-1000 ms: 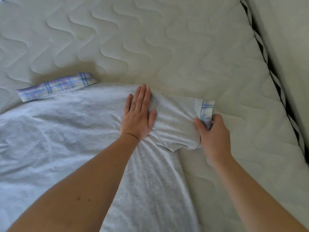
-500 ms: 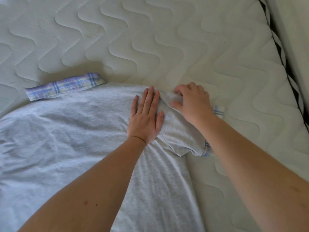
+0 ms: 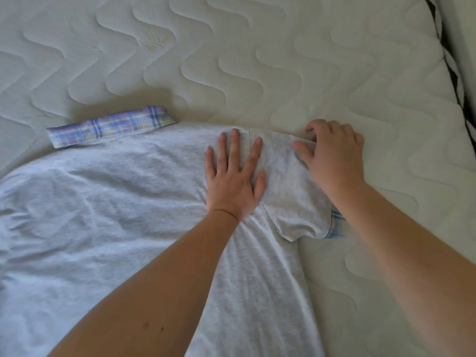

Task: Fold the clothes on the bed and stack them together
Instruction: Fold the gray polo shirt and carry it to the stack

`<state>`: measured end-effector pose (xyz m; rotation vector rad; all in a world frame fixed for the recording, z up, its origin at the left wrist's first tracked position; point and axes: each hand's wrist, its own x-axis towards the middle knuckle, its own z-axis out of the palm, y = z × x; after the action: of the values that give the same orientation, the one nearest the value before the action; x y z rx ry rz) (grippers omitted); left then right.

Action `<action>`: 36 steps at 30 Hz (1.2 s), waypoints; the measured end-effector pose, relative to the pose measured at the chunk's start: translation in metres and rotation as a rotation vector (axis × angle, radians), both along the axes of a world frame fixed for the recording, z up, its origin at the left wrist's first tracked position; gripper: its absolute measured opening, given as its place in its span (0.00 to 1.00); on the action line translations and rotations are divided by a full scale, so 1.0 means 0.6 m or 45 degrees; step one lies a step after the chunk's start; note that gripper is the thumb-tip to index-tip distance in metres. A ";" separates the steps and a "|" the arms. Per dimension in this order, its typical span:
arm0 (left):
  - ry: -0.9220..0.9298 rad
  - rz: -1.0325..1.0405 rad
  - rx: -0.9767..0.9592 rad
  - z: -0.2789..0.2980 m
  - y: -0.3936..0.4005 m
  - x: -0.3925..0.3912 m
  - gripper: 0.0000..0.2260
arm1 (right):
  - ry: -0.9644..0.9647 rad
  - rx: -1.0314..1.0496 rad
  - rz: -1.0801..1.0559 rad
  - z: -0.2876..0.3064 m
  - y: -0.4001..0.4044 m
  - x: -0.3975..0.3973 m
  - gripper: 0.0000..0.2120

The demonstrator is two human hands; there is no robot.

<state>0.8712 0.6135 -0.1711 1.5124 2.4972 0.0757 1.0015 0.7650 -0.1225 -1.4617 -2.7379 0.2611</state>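
A light grey shirt [image 3: 108, 217] lies spread on the quilted mattress [image 3: 257, 60]. Its plaid collar [image 3: 110, 128] points to the far left, and its right sleeve [image 3: 288, 199] is folded back on itself, with a strip of plaid cuff [image 3: 336, 225] showing under my right forearm. My left hand [image 3: 233, 179] presses flat on the shirt at the shoulder seam, fingers straight and spread. My right hand [image 3: 333, 155] sits at the sleeve's upper edge, fingers curled, pinching that edge between thumb and fingers.
The mattress's right edge with black-and-white piping [image 3: 454, 76] runs down the far right, with a pale surface [image 3: 463, 21] beyond it. Bare quilted mattress stretches past the collar and to the right of the sleeve.
My right hand left the plaid cuff, went to the sleeve's top near the shoulder, then slid right along that edge. My left hand has stayed pressed on the shirt.
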 end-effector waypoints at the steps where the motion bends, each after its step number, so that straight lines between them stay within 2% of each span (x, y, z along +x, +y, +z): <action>1: -0.003 -0.004 -0.003 0.001 0.000 0.000 0.29 | 0.010 -0.020 -0.022 -0.001 -0.008 0.016 0.24; 6: 0.019 -0.068 -0.030 0.004 0.001 -0.002 0.30 | -0.055 -0.133 -0.022 -0.010 -0.051 0.074 0.36; 11: 0.020 -0.121 -0.053 0.006 0.004 -0.003 0.31 | -0.066 -0.169 -0.274 0.024 -0.059 0.095 0.40; 13: 0.016 -0.125 -0.060 0.005 0.004 -0.004 0.32 | 0.040 -0.138 -0.456 0.036 -0.091 0.108 0.35; 14: 0.015 -0.126 -0.062 0.005 0.004 -0.004 0.32 | 0.104 -0.204 -0.579 0.039 -0.112 0.115 0.32; 17: 0.020 -0.131 -0.057 0.005 0.005 -0.004 0.33 | 0.310 -0.571 -0.942 0.045 -0.162 0.133 0.30; 20: 0.016 -0.131 -0.048 0.004 0.006 -0.005 0.32 | 0.623 -0.779 -0.974 0.046 -0.183 0.145 0.23; 23: 0.022 -0.126 -0.038 0.003 0.004 -0.006 0.32 | 0.805 -1.078 -0.936 0.044 -0.198 0.149 0.14; 26: 0.028 -0.129 -0.042 0.003 0.005 -0.006 0.32 | 0.974 -1.237 -0.963 0.041 -0.210 0.151 0.24; 29: 0.033 -0.126 -0.046 0.003 0.005 -0.005 0.31 | 0.907 -1.117 -0.952 0.041 -0.217 0.164 0.29; 33: 0.049 -0.119 -0.046 0.002 0.006 -0.006 0.32 | 0.555 -0.908 -0.932 0.053 -0.228 0.191 0.34; 36: 0.054 -0.120 -0.041 0.003 0.005 -0.006 0.33 | 0.424 -0.810 -0.906 0.051 -0.240 0.196 0.32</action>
<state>0.8678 0.6166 -0.1694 1.6329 2.4428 -0.0120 1.1190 0.6212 -0.0917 -2.1506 -1.7847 1.2623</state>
